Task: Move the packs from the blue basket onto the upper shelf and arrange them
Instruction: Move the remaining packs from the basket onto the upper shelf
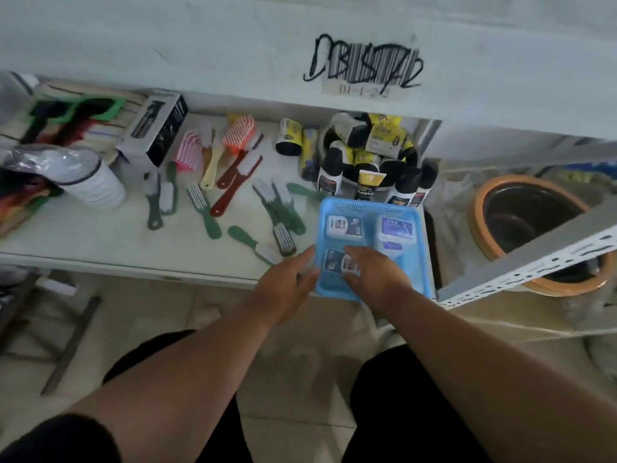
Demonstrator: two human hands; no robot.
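Observation:
A blue plastic basket (415,259) sits at the front right edge of the lower white shelf (83,238). Inside it lie small clear-lidded packs: one at the back left (344,226), one at the back right (395,228), and one at the front (337,265). My right hand (374,274) reaches into the basket with its fingers on the front pack. My left hand (287,287) is at the basket's left rim, fingers spread. The upper shelf's white front (233,55) runs across the top of the view; its top surface is hidden.
Several brushes (240,182) lie scattered on the lower shelf left of the basket. A bowl of bottles and tubes (367,152) stands just behind it. A boxed item (157,128) and a white mesh cup (93,182) are further left. A slotted metal upright (534,262) and an orange-rimmed pot (521,225) are on the right.

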